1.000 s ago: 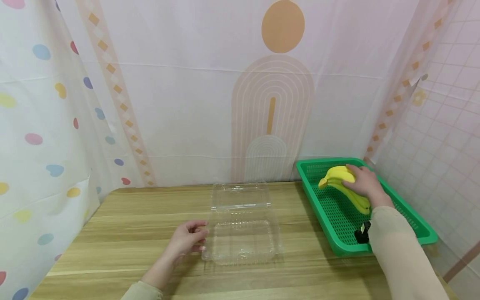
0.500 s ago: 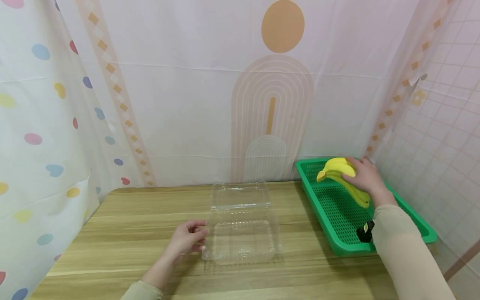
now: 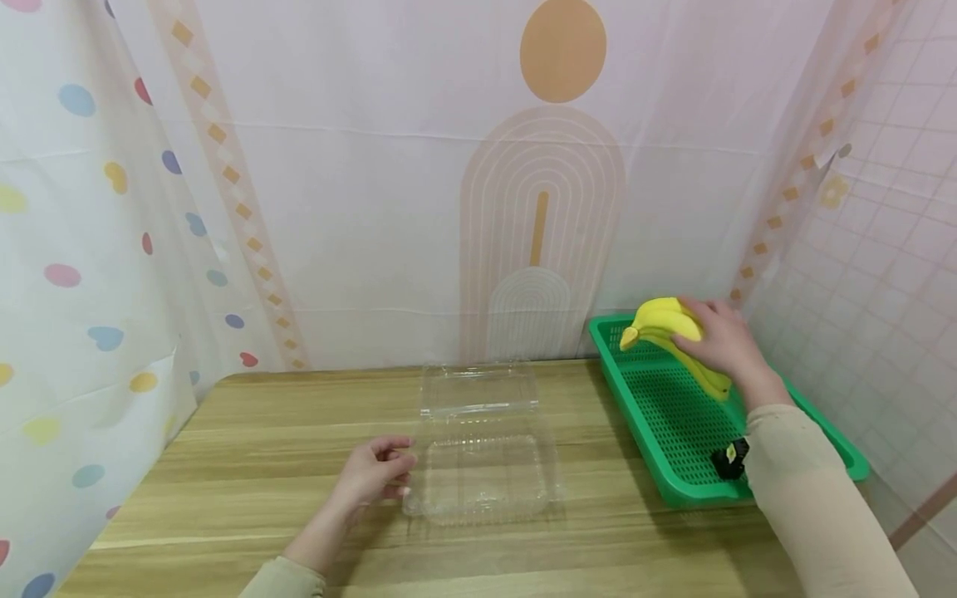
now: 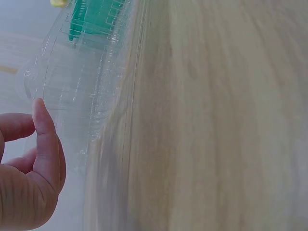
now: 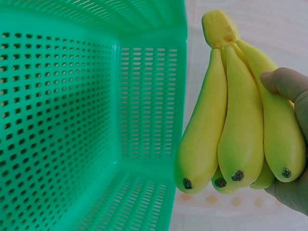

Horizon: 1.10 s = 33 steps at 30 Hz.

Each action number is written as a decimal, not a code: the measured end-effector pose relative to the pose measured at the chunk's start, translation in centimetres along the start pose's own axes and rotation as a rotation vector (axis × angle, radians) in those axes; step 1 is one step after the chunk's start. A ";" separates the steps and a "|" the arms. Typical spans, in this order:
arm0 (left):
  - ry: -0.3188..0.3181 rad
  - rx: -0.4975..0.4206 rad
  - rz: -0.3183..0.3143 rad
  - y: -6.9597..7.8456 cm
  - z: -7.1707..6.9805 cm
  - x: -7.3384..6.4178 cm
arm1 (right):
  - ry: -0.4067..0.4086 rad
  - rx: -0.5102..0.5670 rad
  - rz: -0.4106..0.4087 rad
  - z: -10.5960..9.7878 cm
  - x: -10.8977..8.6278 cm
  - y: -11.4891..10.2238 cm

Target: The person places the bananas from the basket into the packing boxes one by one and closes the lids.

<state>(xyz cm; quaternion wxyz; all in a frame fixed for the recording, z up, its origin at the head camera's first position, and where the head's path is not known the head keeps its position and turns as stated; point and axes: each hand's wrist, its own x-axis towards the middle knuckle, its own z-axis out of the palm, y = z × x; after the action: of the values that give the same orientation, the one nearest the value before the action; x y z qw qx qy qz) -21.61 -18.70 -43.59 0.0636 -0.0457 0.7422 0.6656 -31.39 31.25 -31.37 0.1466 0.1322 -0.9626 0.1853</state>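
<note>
In the head view, my right hand (image 3: 723, 339) grips a yellow bunch of bananas (image 3: 665, 324) and holds it raised over the far part of a green basket (image 3: 635, 423). The right wrist view shows the thumb (image 5: 284, 82) pressed on one side of the bananas (image 5: 240, 115), with their dark tips toward the camera. My left hand (image 3: 374, 473) stays beside a clear plastic clamshell container (image 3: 486, 477) with its lid raised at the back. Loosely bent, its fingertips meet the container's left rim; in the left wrist view one fingertip overlaps the container's (image 4: 72, 77) edge.
A small black object (image 3: 728, 459) with a pale label lies in the near part of the basket, partly hidden by the right sleeve. The wooden table (image 3: 284, 432) runs back to a patterned curtain (image 3: 374, 208).
My right hand has lifted the bananas up from the basket floor and slightly to the left. More of the black object shows. The left hand and container have kept their place.
</note>
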 end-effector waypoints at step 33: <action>0.003 0.000 0.002 0.1 0.2 0.0 | 0.156 0.087 -0.287 0.0 -0.5 -9.1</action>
<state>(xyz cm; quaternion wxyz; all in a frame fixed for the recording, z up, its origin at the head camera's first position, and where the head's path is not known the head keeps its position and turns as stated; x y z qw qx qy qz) -21.63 -18.47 -43.53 0.0617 -0.0459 0.7422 0.6658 -28.17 23.19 -28.68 0.2400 0.2598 -0.9106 0.2137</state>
